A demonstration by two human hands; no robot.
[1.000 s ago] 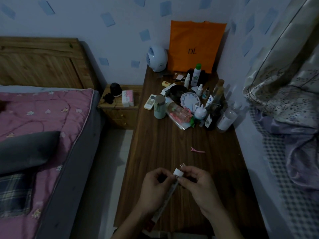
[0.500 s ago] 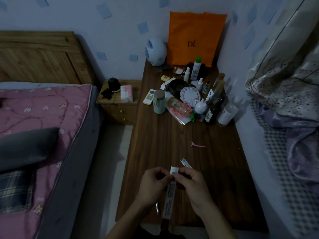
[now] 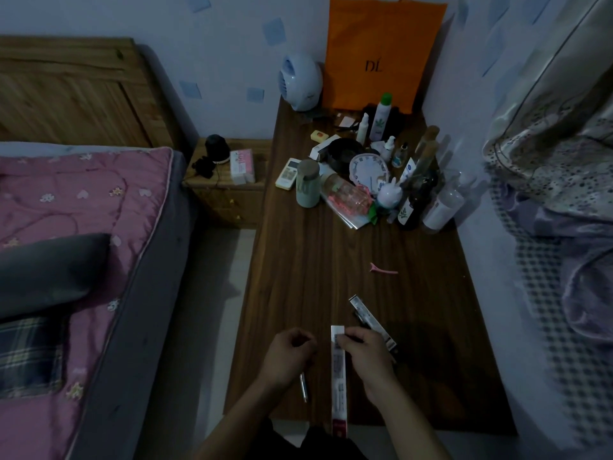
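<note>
**Box opened at the top, pen drawn out**

The box (image 3: 338,376), a long narrow white carton with a red lower end, is held upright-ish over the near edge of the counter (image 3: 318,260), its top flap raised and its red end hanging past the counter's edge. It is pinched near the top between the thumb and fingers of the right hand (image 3: 363,355). The left hand (image 3: 288,355) is held just beside it, apart from the box; its fingers are curled round a slim silvery pen (image 3: 303,388), whose lower part is seen sticking out below the hand.

As far as can be judged, the opening is done: the flap is up and the pen appears to be out of the carton. What is left seems to be the putting down of the carton and whatever handling of the pen is wanted; whether a cap is on the pen cannot be told in this dim light.

A second box (image 3: 373,322) of the same kind is lying on the counter just behind the right hand, its far end apparently open. A pink clip (image 3: 383,269) is lying farther back, well apart from the hands, and a crowd of bottles (image 3: 414,200) is gathered at the far end.
</note>
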